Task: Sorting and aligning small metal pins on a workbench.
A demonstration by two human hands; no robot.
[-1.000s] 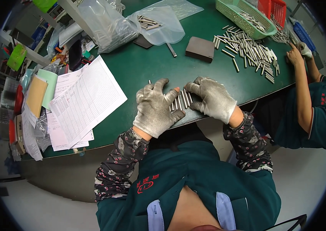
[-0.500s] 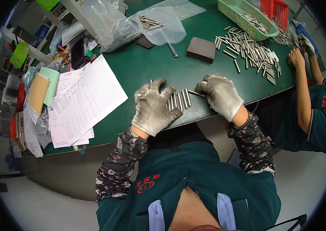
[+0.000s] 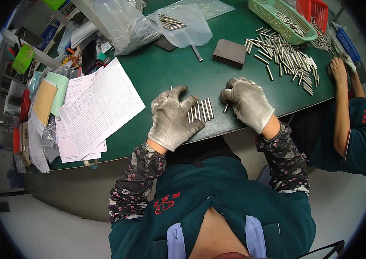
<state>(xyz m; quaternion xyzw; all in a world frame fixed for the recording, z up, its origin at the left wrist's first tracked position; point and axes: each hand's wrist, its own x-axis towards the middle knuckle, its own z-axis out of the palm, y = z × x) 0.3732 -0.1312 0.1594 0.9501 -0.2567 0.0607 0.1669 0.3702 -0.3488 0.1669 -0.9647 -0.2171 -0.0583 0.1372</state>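
Inside green basket (image 3: 271,22), metal pins (image 3: 290,23)

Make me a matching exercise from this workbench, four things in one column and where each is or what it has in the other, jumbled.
1. left hand
2. right hand
3. green basket
4. dark block

A. left of the loose pin pile
B. one metal pin at its fingertips
C. has pins inside
D. beside the pin row

Pairs: 1-D, 2-B, 3-C, 4-A

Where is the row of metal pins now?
In the head view, the row of pins lies near centre on the green table, between the left hand and right hand.
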